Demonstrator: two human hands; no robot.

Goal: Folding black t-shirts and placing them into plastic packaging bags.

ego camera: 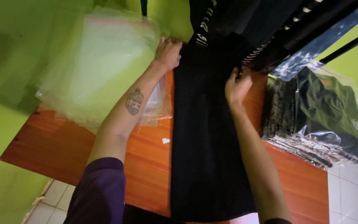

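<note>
The black garment [208, 137] on the wooden table [146, 166] is gripped at its far edges: the left hand [167, 54] curled closed, the right hand [237, 87] pinching its fabric.

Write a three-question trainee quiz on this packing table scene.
1. True or false: the black garment lies flat on the orange table.
2. Which hand grips the garment's far left corner? A) left hand B) right hand
3. What lies at the table's right end?

Key
1. True.
2. A; the right hand pinches the right edge.
3. A stack of bagged clothes in clear plastic; loose clear bags lie at the left.
</note>
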